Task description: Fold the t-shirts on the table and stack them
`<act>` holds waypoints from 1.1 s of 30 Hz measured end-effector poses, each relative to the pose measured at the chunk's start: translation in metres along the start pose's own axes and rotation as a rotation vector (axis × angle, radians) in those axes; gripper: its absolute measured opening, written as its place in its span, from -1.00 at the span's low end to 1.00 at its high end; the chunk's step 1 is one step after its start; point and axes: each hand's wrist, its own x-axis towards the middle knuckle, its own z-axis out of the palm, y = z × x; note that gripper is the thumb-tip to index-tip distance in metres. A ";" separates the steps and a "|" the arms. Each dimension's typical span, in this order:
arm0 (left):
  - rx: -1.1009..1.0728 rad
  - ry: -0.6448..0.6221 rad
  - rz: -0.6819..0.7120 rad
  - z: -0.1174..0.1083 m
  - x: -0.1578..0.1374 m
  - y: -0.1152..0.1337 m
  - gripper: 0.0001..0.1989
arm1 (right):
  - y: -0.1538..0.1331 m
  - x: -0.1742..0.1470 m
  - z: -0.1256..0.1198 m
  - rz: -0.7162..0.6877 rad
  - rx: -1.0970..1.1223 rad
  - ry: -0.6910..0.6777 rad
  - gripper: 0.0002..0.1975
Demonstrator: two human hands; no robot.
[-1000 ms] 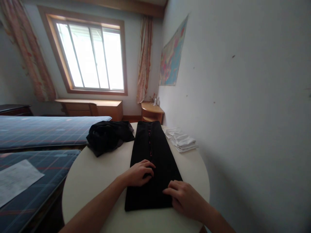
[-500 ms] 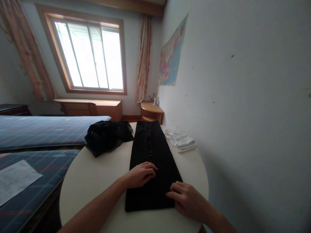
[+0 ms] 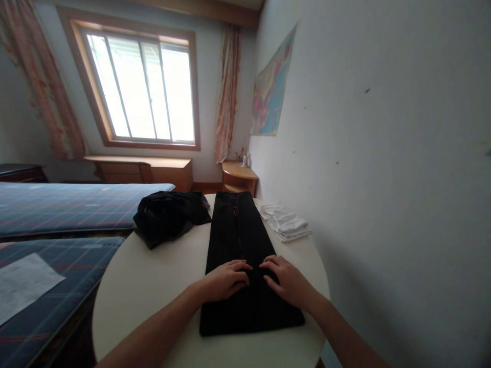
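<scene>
A long black folded garment (image 3: 249, 317) lies lengthwise on a round white table (image 3: 153, 296). Pinkish-red specks show along the seam-like gap down its middle; its exact kind cannot be made out. On the near half of the cloth rests my left hand (image 3: 226, 280), fingers slightly bent and apart, gripping nothing visible. My right hand (image 3: 286, 278) lies on the same garment to the right, its fingers spread and pointing toward the left hand. A small gap separates the two hands. Some of the cloth is hidden beneath them.
A crumpled black cloth heap (image 3: 166, 214) sits at the table's far left, and a stack of folded white cloths (image 3: 284, 221) at its far right. Plaid mattresses (image 3: 76, 207) stand to the left, one bearing a paper sheet (image 3: 28, 283). A wall (image 3: 383, 204) bounds the right side.
My right hand has moved from the garment's near right edge up and inward, closer to my left hand. The near right corner now reaches farther right and is uncovered. My left hand shifted slightly.
</scene>
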 end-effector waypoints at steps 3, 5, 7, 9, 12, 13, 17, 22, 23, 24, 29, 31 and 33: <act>-0.058 0.071 0.021 0.000 0.002 0.003 -0.75 | 0.009 0.012 0.002 0.062 -0.071 -0.033 -0.77; -0.045 0.078 0.015 0.002 0.003 0.002 -0.75 | 0.010 0.020 0.001 0.130 -0.152 -0.049 -0.80; 0.014 0.027 -0.022 0.006 0.003 0.000 -0.74 | 0.009 0.032 0.001 0.194 -0.198 -0.056 -0.78; 0.079 -0.009 -0.096 0.010 0.002 -0.003 -0.54 | 0.008 0.049 0.002 0.228 -0.162 -0.068 -0.77; 0.143 -0.007 -0.232 0.014 -0.002 -0.007 -0.18 | 0.006 0.078 0.009 0.259 -0.060 -0.087 -0.74; 0.161 -0.013 -0.259 0.015 -0.003 -0.008 -0.13 | 0.005 0.089 0.013 0.267 -0.043 -0.096 -0.73; 0.199 -0.080 -0.236 0.014 -0.005 -0.005 -0.14 | 0.004 0.130 0.029 0.272 -0.025 -0.100 -0.67; 0.193 -0.152 -0.170 0.008 -0.004 0.003 -0.17 | 0.010 0.172 0.049 0.268 -0.005 -0.137 -0.54; 0.188 -0.152 -0.156 0.007 -0.005 0.004 -0.17 | 0.012 0.180 0.053 0.279 -0.004 -0.155 -0.53; 0.186 -0.150 -0.140 0.007 -0.005 0.005 -0.16 | 0.014 0.186 0.056 0.295 -0.002 -0.172 -0.52; 0.206 -0.216 -0.125 0.002 -0.005 0.009 -0.17 | 0.022 0.210 0.074 0.359 -0.002 -0.204 -0.52; 0.204 -0.238 -0.144 0.000 -0.004 0.011 -0.16 | 0.023 0.213 0.081 0.373 -0.014 -0.177 -0.53; 0.191 -0.248 -0.153 -0.002 -0.002 0.014 -0.15 | 0.022 0.213 0.085 0.391 -0.029 -0.142 -0.51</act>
